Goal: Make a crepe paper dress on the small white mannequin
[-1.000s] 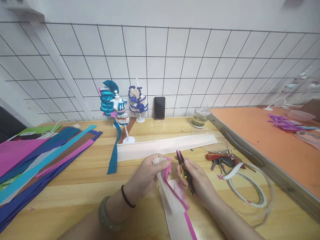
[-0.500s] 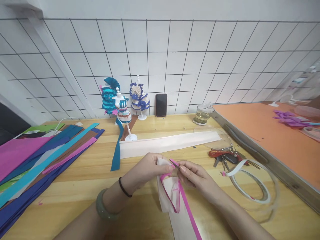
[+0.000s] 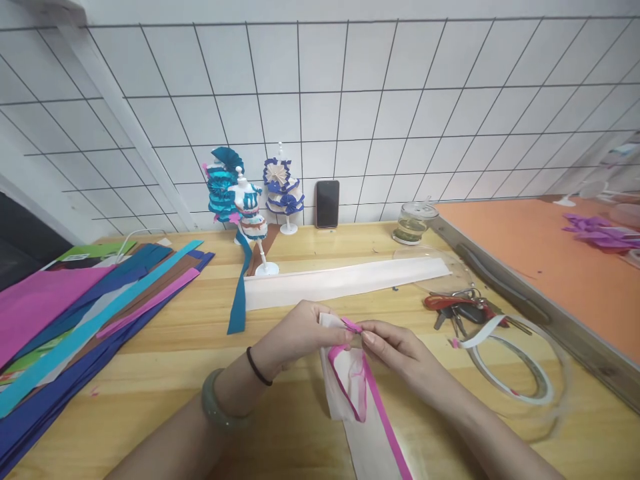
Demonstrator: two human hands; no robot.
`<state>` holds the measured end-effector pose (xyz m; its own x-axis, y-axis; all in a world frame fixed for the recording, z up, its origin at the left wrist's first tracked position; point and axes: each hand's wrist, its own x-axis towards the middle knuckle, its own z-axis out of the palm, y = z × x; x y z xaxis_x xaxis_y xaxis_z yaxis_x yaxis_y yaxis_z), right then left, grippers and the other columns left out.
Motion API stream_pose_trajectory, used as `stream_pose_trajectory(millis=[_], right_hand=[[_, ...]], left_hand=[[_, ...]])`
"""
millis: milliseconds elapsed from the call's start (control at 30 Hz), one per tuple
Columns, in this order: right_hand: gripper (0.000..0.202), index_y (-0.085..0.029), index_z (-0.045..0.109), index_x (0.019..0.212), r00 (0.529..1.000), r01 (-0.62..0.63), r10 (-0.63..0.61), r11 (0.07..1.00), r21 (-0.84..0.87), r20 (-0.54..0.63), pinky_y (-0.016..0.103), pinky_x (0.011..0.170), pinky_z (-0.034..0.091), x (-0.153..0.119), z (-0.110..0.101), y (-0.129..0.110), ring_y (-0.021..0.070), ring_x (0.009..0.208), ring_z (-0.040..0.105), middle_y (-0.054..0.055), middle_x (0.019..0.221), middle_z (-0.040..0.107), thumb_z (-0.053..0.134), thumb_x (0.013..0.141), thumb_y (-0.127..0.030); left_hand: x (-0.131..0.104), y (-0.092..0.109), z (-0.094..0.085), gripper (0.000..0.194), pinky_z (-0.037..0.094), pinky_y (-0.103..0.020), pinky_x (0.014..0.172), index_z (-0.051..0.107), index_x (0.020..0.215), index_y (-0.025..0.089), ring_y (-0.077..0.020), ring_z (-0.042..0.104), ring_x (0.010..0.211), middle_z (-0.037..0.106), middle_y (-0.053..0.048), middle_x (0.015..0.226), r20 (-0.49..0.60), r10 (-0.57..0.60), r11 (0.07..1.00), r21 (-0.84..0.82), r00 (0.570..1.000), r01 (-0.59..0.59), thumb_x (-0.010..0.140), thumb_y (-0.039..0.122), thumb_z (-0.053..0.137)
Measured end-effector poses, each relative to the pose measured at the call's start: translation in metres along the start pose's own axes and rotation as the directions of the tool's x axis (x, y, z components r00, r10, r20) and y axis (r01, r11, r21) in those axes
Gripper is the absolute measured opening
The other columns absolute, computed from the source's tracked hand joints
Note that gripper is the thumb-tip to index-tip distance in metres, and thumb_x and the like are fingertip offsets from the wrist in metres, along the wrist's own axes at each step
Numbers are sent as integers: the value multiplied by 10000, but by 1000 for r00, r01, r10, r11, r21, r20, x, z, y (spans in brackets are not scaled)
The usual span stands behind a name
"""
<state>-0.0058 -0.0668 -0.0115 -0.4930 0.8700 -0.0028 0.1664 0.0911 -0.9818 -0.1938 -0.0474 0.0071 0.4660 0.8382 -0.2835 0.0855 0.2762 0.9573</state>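
A white paper strip with a bright pink edge (image 3: pixel 377 437) runs from the front of the table up to my hands, its upper part folded into a loose loop. My left hand (image 3: pixel 305 333) is closed on the folded top, thumb pressed over it. Close by on the right, my right hand (image 3: pixel 393 347) pinches a thin dark pointed tool, mostly hidden by the fingers, its tip at the pink edge between both thumbs. Whether those fingers also grip the paper, I cannot tell. Behind my hands lies another pale strip (image 3: pixel 345 281).
Coloured paper strips (image 3: pixel 135 287) are piled at left. Small dress stands (image 3: pixel 267 269) with ruffled paper, a phone (image 3: pixel 327 204) and a glass cup (image 3: pixel 410 227) line the back. Keys (image 3: pixel 465 312) and a tape roll (image 3: pixel 543 393) lie at right, beside an orange board (image 3: pixel 510 233).
The view has shifted slightly, so everything sits a little further right. The dark tool's tip shows less now, with pink edge around it. Both hands keep their hold.
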Motion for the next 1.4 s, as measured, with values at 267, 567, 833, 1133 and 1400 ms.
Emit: stream_pose_trajectory(millis=[267, 567, 833, 1133, 1400], right_hand=[[310, -192, 642, 1038, 1000, 16, -18, 994, -107, -18, 281, 804, 433, 1, -1, -2, 197, 904, 596, 55, 974, 674, 430, 897, -369], [317, -197, 662, 936, 997, 4, -14, 990, -137, -76, 283, 739, 440, 2, 2, -2, 205, 817, 596, 46, 863, 677, 435, 881, -411], [366, -212, 640, 1051, 910, -369, 134, 692, -620, -391, 411, 746, 436, 9, -28, 24, 313, 903, 599, 129, 987, 667, 452, 845, -448], [355, -215, 641, 1070, 963, -45, -38, 953, -301, -265, 418, 914, 393, 2, -8, -15, 267, 1070, 525, 98, 1136, 612, 451, 862, -430], [288, -175, 648, 665, 995, 55, -58, 997, -45, -78, 266, 539, 442, 19, 22, -96, 150, 584, 572, 6, 621, 627, 586, 781, -432]], left_hand=[[1, -1, 2, 60, 330, -199, 521, 621, 613, 123, -78, 452, 543, 545, 33, 561, -26, -2, 1000, 28, 1000, 3, 610, 173, 653], [2, -2, 0, 123, 334, -219, 537, 654, 651, 122, -98, 476, 560, 587, 7, 598, -11, 0, 999, 32, 1000, 1, 622, 238, 683], [0, -1, -2, 209, 411, -251, 636, 670, 723, 102, -127, 552, 631, 649, -49, 676, 6, 41, 998, -49, 999, -41, 657, 298, 700], [-15, 23, -3, 200, 437, -280, 761, 667, 833, 159, -163, 597, 823, 678, -63, 923, -229, 258, 939, -171, 939, -300, 680, 285, 701], [-41, 44, 2, 467, 431, -330, 861, 552, 1133, 214, -216, 553, 1017, 605, -71, 1114, -121, 465, 817, -322, 877, -478, 701, 325, 690]])
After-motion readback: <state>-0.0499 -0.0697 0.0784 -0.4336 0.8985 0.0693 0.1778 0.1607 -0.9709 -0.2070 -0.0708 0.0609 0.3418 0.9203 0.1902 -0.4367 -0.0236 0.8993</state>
